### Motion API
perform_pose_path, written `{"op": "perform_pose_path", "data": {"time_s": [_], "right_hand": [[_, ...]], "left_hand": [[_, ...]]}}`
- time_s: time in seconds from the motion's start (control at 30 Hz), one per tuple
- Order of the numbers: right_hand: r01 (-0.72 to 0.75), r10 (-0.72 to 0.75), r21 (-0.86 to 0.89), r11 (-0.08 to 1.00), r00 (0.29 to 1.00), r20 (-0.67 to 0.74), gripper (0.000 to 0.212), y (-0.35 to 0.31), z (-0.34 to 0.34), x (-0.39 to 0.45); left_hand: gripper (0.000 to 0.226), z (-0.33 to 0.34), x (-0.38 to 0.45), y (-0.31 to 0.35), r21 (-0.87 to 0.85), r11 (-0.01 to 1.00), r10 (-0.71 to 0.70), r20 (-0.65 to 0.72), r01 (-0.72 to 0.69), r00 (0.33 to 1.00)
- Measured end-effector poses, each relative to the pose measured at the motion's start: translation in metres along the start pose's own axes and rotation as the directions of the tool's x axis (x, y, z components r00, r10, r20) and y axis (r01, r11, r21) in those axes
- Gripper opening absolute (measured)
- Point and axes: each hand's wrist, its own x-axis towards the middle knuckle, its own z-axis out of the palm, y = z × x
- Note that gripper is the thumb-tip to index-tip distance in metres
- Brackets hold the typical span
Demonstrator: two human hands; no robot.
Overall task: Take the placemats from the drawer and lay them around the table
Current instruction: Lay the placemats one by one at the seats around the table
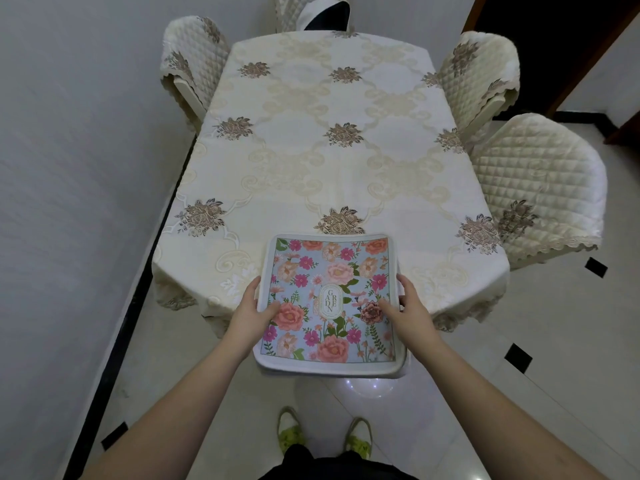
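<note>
A stack of square placemats (330, 271) with a floral print on pale blue and a white border hangs over the near edge of the table (332, 157). My left hand (251, 315) grips the stack's left edge, thumb on top. My right hand (405, 308) grips the right edge the same way. The far half of the stack lies above the cream floral tablecloth; the near half juts out over the floor. The drawer is out of view.
Quilted cream chairs stand around the table: one at the far left (188, 60), one at the far end (304, 12), two along the right (481, 74) (536, 188). A white wall (69, 202) runs close along the left. Tiled floor (519, 341) lies to the right.
</note>
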Motion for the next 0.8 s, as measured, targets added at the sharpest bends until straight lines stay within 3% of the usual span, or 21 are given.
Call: {"op": "perform_pose_path", "data": {"time_s": [0.2,0.5,0.8], "right_hand": [[0.005,-0.005,-0.014,1.0,1.0,0.006,0.065,0.009,-0.002,0.0],[0.068,-0.063,0.23,0.971,0.998,-0.028,0.062,0.001,-0.05,-0.024],[0.145,-0.121,0.385,0.911,0.989,-0.086,0.059,0.004,-0.119,-0.055]], "left_hand": [[0.067,0.0,-0.004,0.008,0.052,0.997,0.054,-0.009,-0.053,0.999],[0.062,-0.001,-0.033,0.04,-0.061,0.987,0.148,0.005,-0.147,0.989],[0.068,0.032,-0.062,0.09,0.002,0.961,0.275,0.099,-0.276,0.956]]}}
